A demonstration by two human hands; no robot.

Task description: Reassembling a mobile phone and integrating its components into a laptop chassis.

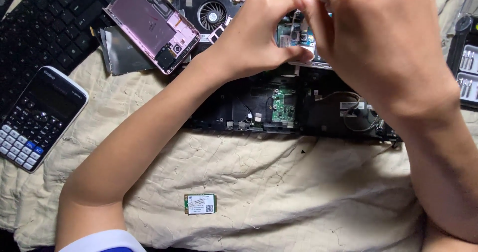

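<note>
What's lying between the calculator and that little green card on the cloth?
In the head view, only the person's left forearm crosses the cloth between calculator and green card.

Wrinkled matt cloth (298, 182), glossy circuit board (284, 105)

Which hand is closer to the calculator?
Left. The left hand is over the opened laptop, on the calculator's side of it. The right hand is beside the left, farther right, so farther from the calculator.
</note>
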